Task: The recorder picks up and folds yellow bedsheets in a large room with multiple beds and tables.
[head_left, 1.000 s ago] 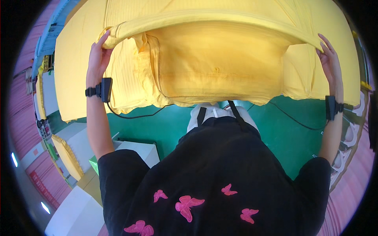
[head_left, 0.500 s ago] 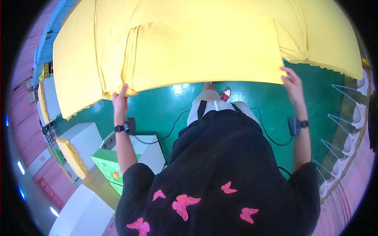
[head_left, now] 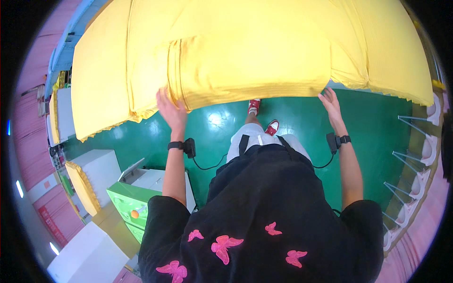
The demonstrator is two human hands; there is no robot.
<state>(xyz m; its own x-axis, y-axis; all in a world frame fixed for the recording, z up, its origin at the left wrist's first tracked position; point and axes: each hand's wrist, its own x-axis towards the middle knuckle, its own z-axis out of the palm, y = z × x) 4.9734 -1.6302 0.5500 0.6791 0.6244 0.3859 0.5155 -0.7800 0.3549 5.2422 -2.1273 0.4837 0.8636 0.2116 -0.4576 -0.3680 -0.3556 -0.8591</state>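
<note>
A folded yellow cloth (head_left: 255, 66) lies over the near side of a table covered in matching yellow fabric (head_left: 101, 80). Its front edge sags slightly between my two hands. My left hand (head_left: 172, 112) rests at the cloth's left end, beside several vertical pleats, with fingers and thumb spread; it is a little blurred. At the right front corner, my right hand (head_left: 331, 104) has thumb and fingertips pinched at the cloth's edge. Each wrist wears a black strap with a small cabled device.
Green floor (head_left: 368, 127) lies below, with my red and white shoes (head_left: 272, 127) on it. On the left are a green drawer cabinet (head_left: 127, 203) with an orange knob and white boxes (head_left: 89, 252). White folding chairs (head_left: 417, 181) line the right side.
Both hands have moved inward, closer together. The cloth's front edge now shows stacked folds, and its span between my hands is narrower. My left hand has spread from its earlier grip.
</note>
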